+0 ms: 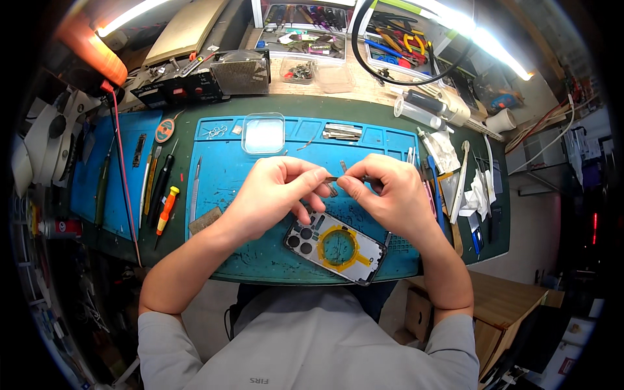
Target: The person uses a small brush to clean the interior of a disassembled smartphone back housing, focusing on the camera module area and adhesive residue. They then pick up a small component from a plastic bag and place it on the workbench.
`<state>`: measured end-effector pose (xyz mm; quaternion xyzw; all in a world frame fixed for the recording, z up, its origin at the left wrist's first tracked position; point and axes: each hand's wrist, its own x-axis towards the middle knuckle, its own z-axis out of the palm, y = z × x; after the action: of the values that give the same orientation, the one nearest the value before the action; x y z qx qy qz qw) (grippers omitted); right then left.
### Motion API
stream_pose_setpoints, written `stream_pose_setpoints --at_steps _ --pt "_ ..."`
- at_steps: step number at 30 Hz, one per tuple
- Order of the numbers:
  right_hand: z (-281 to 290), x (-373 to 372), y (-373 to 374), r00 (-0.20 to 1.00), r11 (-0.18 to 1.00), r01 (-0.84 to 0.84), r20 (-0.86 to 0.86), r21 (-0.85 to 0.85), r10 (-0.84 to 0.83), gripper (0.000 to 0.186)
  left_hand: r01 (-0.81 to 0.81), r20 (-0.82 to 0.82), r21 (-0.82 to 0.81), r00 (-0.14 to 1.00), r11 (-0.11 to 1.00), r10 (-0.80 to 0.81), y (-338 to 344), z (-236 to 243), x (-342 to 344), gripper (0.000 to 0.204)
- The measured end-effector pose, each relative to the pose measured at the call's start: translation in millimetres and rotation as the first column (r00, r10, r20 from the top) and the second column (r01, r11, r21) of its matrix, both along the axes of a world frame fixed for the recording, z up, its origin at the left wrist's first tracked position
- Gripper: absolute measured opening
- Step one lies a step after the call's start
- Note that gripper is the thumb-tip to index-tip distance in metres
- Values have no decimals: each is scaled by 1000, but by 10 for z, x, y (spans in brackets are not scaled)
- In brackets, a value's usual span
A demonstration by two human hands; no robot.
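My left hand and my right hand meet above the blue work mat, thumbs and forefingers pinched toward each other. Between the fingertips runs a small thin dark strip, held at both ends; its exact kind is too small to make out. Just below the hands a phone back housing lies tilted on the mat. It has round camera openings at its left end and a yellow ring around a hole in its middle. A small flat grey-brown piece lies by my left forearm.
On the left lie an orange-and-yellow screwdriver, a black screwdriver and a solder spool. A clear lidded box sits at the mat's top. Brushes and crumpled tissues lie right; tool trays stand behind.
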<state>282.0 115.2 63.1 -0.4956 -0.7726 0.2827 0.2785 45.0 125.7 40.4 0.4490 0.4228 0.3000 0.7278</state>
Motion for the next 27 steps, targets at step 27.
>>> stream_pose_setpoints --at_steps 27 --pt "-38 41 -25 968 1000 -22 -252 -17 17 12 -8 -143 527 985 850 98 -118 46 39 17"
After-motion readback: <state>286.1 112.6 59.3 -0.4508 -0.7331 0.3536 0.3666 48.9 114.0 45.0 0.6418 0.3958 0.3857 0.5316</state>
